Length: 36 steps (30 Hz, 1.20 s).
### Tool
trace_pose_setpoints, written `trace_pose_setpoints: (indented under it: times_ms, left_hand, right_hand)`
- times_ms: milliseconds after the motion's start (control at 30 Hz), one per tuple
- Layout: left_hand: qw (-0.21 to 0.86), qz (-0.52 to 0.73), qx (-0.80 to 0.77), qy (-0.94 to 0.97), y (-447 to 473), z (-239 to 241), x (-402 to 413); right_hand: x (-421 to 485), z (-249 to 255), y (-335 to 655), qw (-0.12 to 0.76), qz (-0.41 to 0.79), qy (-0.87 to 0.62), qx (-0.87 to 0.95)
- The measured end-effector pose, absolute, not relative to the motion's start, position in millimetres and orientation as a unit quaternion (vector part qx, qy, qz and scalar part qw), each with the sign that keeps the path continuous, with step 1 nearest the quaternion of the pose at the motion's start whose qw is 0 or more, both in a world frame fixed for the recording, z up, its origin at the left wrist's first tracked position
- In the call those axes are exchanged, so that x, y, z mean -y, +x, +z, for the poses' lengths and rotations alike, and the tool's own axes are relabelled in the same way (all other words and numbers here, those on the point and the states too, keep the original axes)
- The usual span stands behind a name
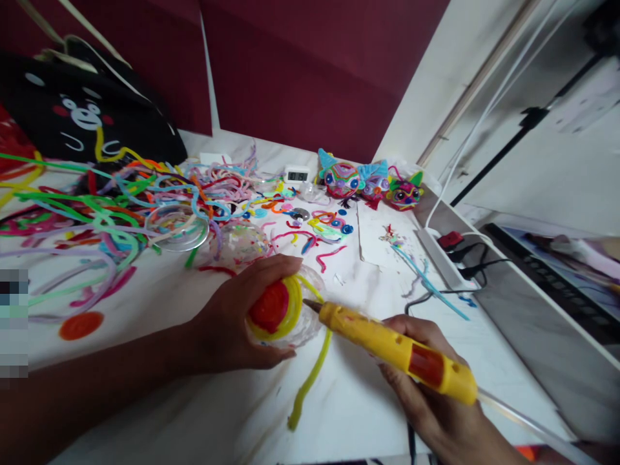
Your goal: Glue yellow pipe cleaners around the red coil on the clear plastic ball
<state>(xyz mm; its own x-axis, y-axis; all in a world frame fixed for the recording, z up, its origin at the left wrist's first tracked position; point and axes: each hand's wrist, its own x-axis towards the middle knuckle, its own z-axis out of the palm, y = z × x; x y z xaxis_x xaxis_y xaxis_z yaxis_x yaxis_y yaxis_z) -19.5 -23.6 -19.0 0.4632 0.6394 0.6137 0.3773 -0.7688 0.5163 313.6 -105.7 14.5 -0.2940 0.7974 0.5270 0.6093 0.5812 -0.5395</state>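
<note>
My left hand [237,316] is wrapped round a clear plastic ball [310,320] above the white table. On the ball sits a coil of red, pink and yellow pipe cleaner. The loose end of the yellow pipe cleaner [312,381] hangs off to the front. In my right hand [431,381] is a yellow glue gun [387,339], with a clear glue stick [527,420] poking out of its back. The gun's dark nozzle is at the yellow coil's right edge; whether it touches cannot be told.
Tangled pipe cleaners [111,206] cover the table's left, beside a black bag [82,110]. Finished pipe-cleaner heads [341,181] stand at the back near a small digital clock [297,175]. A power strip [448,258] with cords runs along the right. An orange disc [81,325] lies by my left forearm.
</note>
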Motion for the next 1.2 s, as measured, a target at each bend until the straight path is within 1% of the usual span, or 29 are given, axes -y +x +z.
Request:
trace_pose_setpoints:
  times_ms: [133,233,467,600,733,933,1100,1200]
  left_hand:
    - [0.159,0.426,-0.303,0.837,-19.8,-19.9,22.4]
    - [0.157,0.428,-0.304,0.836,-19.4,-19.4,22.6]
    - [0.143,0.425,-0.303,0.841,-17.2,-19.1,25.3]
    - [0.143,0.426,-0.288,0.846,-16.7,-19.8,24.7]
    - [0.132,0.425,-0.289,0.847,-16.6,-19.5,24.7]
    - [0.136,0.429,-0.310,0.837,-16.5,-17.7,26.1]
    - [0.155,0.427,-0.311,0.835,-17.5,-16.6,26.2]
    - [0.150,0.426,-0.320,0.833,-17.8,-17.0,25.7]
  right_hand:
    - [104.7,21.7,305.7,0.417,0.144,-0.424,0.791]
    - [104.1,22.9,304.3,0.414,0.160,-0.412,0.796]
    - [104.8,5.7,317.8,0.406,0.095,-0.454,0.787]
    - [104.0,-2.2,322.6,0.406,0.100,-0.464,0.781]
    - [102.8,-4.4,319.2,0.426,0.103,-0.465,0.769]
    - [107.4,7.0,312.9,0.405,0.105,-0.449,0.789]
    - [111.6,19.4,306.8,0.411,0.149,-0.426,0.792]
    - [113.1,22.6,305.6,0.395,0.157,-0.425,0.799]
